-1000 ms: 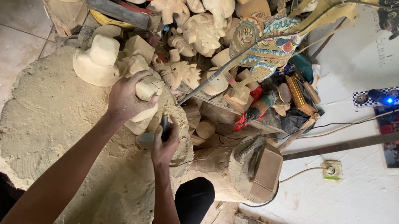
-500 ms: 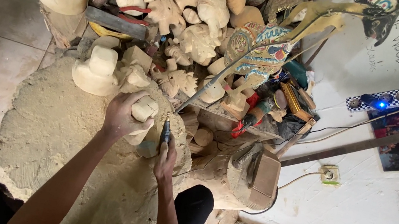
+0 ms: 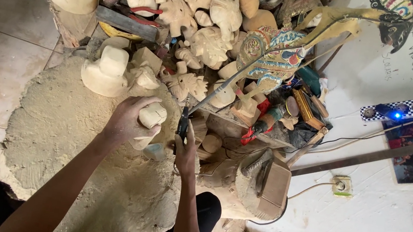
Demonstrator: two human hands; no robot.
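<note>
My left hand (image 3: 126,120) grips a pale, partly carved wooden figure (image 3: 149,118) and holds it down on a sawdust-covered mat (image 3: 62,154). Just to its right, my right hand (image 3: 187,151) is closed around the dark handle of a carving tool (image 3: 182,123), which points up beside the figure. Whether the tool's tip touches the wood is hidden. Both forearms reach in from the bottom of the view.
A heap of pale carved wooden figures (image 3: 195,9) fills the top. A blocky unfinished figure (image 3: 106,70) stands left of my hand. A painted flat puppet (image 3: 277,55), hand tools (image 3: 296,108), a wooden mallet (image 3: 272,187) and cables lie to the right.
My hands have stayed on the figure and the tool, with only small shifts. The view has drifted, so everything sits slightly lower and to the right.
</note>
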